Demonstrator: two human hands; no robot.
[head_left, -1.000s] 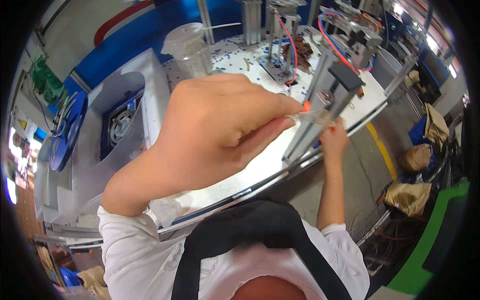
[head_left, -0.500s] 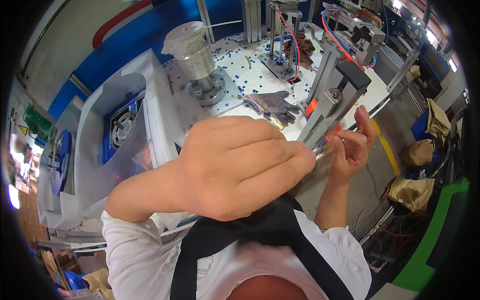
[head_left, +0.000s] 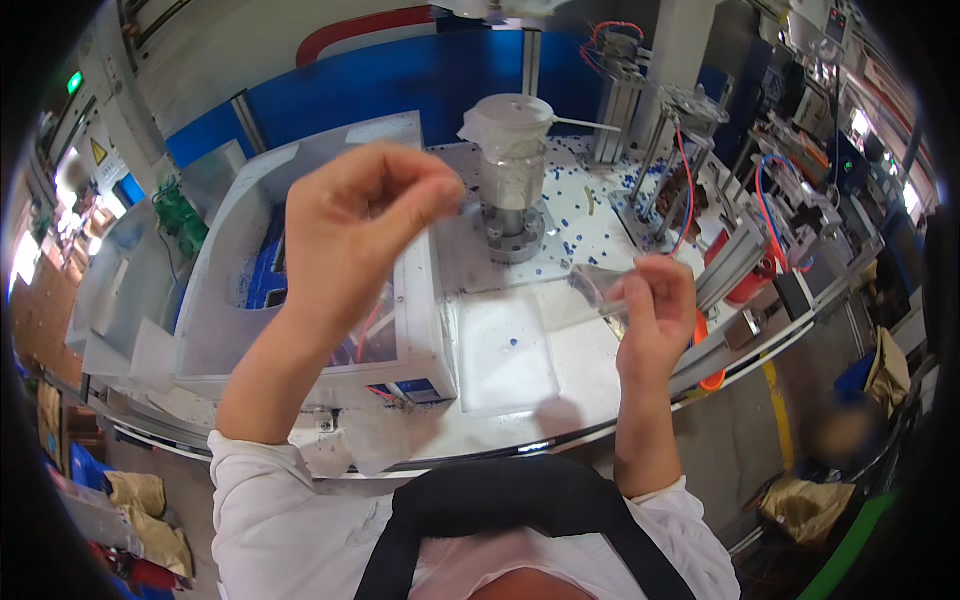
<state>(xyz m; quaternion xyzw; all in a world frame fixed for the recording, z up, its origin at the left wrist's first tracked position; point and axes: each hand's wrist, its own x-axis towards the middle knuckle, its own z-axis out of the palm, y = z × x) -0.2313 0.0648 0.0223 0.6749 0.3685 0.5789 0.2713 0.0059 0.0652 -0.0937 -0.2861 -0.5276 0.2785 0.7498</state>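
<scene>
My left hand (head_left: pixel 365 225) is raised over the right wall of the white bin (head_left: pixel 424 300). Its fingers curl in and the thumb presses against them. Motion blur hides whether anything small is in that pinch. Over the table, my right hand (head_left: pixel 655 312) has thumb and fingertips closed on a thin, see-through piece of plastic film (head_left: pixel 594 287), which points left from the fingers. Between the hands, a pale square sheet or shallow tray (head_left: pixel 500 375) rests on the tabletop, with one blue pellet (head_left: pixel 514 342) on it.
A clear cylindrical hopper with a white lid (head_left: pixel 514 108) stands on a metal base behind my hands. Blue pellets lie scattered around it. Metal fixtures with red and blue tubes (head_left: pixel 686 195) rise at the right. The table's front edge (head_left: pixel 560 440) curves before me.
My hands have moved apart; the left has gone up and left, the right a little left and in over the table. The whole view has shifted, bringing the pale square into sight.
</scene>
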